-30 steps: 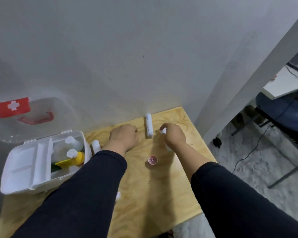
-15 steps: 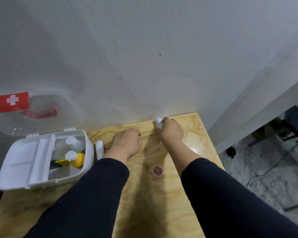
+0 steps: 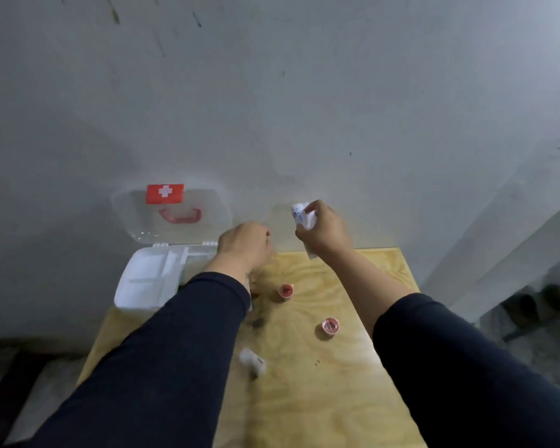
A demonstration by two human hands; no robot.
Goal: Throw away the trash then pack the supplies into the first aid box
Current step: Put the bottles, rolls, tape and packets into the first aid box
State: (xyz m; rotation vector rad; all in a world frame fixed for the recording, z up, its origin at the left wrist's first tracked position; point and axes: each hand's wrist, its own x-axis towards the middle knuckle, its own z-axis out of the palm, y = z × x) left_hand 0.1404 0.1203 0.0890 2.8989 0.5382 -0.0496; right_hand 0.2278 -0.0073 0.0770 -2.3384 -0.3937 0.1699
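A white first aid box (image 3: 143, 282) stands open at the table's left rear, its clear lid (image 3: 172, 215) with a red cross label leaning against the wall. My right hand (image 3: 324, 231) is raised above the table's far edge and grips white packets or rolls (image 3: 301, 215). My left hand (image 3: 244, 247) is a closed fist next to the box; what it holds is hidden. On the wood lie two small pink-lidded cups (image 3: 286, 291) (image 3: 330, 328) and a small white bottle (image 3: 253, 362).
The wooden table (image 3: 320, 383) is pushed against a grey wall (image 3: 272, 108). Its right edge drops to a grey floor, where dark shoes (image 3: 543, 302) sit. Dark smudges mark the wood near my left wrist.
Both hands have lifted off the table. My right hand picked up the white items from the far edge. The view shifted, bringing the box closer to the middle and revealing more of the table.
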